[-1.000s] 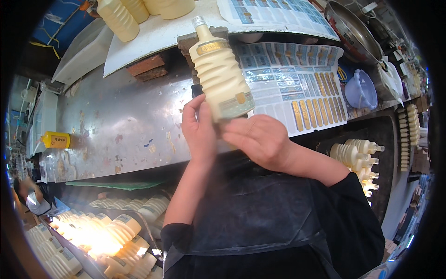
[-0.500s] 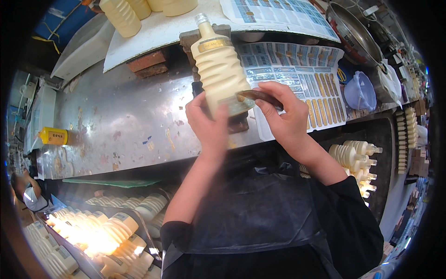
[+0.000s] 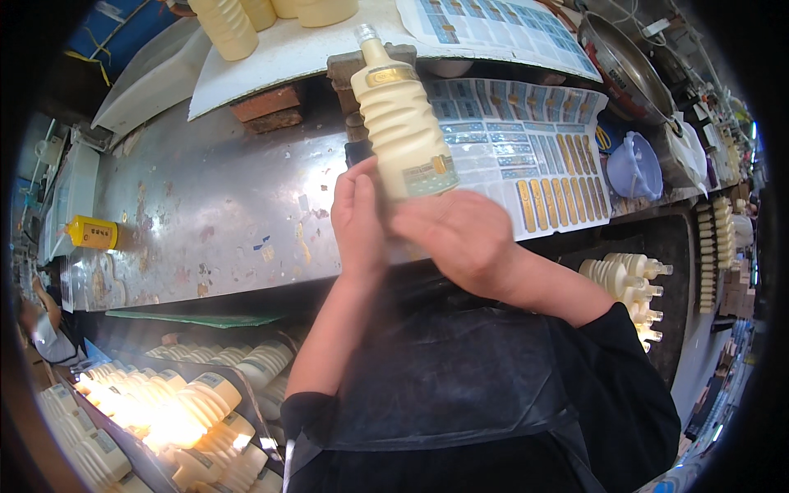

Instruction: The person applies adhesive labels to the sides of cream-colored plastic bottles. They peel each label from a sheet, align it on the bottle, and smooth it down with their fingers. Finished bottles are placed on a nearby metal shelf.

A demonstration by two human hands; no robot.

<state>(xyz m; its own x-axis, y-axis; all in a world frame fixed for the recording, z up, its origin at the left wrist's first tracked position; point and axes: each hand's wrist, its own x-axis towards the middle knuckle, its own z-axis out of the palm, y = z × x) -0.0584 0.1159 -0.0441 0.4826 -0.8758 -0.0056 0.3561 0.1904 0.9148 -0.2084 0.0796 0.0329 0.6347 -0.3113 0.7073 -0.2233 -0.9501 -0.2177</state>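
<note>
A cream ribbed bottle (image 3: 403, 123) with a clear threaded neck lies tilted on a dark block stand (image 3: 347, 78), its neck pointing away from me. A gold label is at its shoulder. Near its base sits a blue-green and gold label (image 3: 436, 171). My left hand (image 3: 359, 218) is at the left side of the base, fingers bent against the bottle. My right hand (image 3: 468, 234) is smeared by motion just below the base. Its fingers reach left towards my left hand, and their tips are hard to make out. The brown flat tool is out of sight.
Sheets of blue and gold labels (image 3: 526, 177) lie right of the bottle, beside a lilac bucket (image 3: 634, 167). A yellow container (image 3: 92, 233) stands on the metal table's left. Bricks (image 3: 267, 105) prop a white board. Crated bottles (image 3: 205, 403) are lower left, more bottles (image 3: 629, 279) right.
My right hand has swung down and left from the label to below the bottle's base. The brown tool has gone from view. The lower label shows more fully.
</note>
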